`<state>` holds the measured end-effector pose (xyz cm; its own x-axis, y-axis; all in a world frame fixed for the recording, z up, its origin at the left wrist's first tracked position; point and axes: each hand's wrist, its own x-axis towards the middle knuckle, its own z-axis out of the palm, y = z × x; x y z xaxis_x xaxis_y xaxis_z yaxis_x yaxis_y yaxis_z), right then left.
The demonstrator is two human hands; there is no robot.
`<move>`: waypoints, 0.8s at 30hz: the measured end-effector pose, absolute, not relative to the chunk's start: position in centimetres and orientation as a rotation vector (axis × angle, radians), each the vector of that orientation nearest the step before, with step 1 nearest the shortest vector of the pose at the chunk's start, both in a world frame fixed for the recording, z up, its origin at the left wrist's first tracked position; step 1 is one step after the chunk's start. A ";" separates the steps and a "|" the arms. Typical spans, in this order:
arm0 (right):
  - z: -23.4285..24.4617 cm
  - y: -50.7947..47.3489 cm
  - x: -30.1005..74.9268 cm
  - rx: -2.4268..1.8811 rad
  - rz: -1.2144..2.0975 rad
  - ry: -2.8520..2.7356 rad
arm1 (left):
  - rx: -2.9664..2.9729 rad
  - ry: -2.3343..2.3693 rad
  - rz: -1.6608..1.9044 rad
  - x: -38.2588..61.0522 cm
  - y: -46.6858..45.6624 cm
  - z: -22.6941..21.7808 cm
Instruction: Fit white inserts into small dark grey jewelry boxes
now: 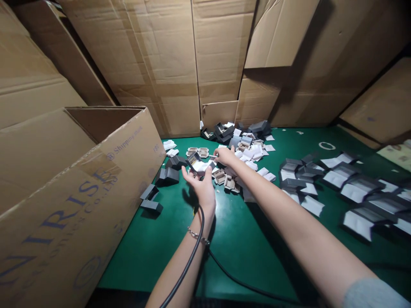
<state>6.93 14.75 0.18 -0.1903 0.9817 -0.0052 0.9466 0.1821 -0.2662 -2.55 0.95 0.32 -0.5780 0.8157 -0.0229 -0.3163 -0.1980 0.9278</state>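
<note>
My left hand (202, 185) is raised over the green table (244, 239), its fingers curled round a small dark grey box (194, 160) with a white sheet (202, 166) lying in it. My right hand (224, 155) reaches across to the same box, fingers pinched at the edge of the white sheet. Just beyond and under both hands lies a heap of small beige inserts (224, 179) and white sheets (253, 153). Dark grey boxes (171, 169) sit to the left of my left hand.
A large open cardboard carton (80, 188) stands at the left. Rows of dark boxes with white sheets (353, 192) cover the right side. Flattened cardboard (192, 64) walls the back. A black cable (224, 273) runs along my left arm.
</note>
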 end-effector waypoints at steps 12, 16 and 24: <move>3.7 7.6 11.9 -1.301 0.857 -1.228 | 0.569 1.002 1.664 -2.5 1.4 0.1; 3.5 2.8 13.6 -1.140 1.152 -0.799 | 0.556 0.926 1.449 -2.1 1.1 0.2; 1.6 -0.7 14.0 -1.107 1.275 -0.524 | 0.693 0.727 1.249 -1.3 -0.2 0.1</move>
<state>13.97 -0.69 1.60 0.2731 0.9290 -0.2497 -0.4855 -0.0910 -0.8695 -1.29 -0.23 0.09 0.1611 0.9812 -0.1061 -0.5762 0.1808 0.7971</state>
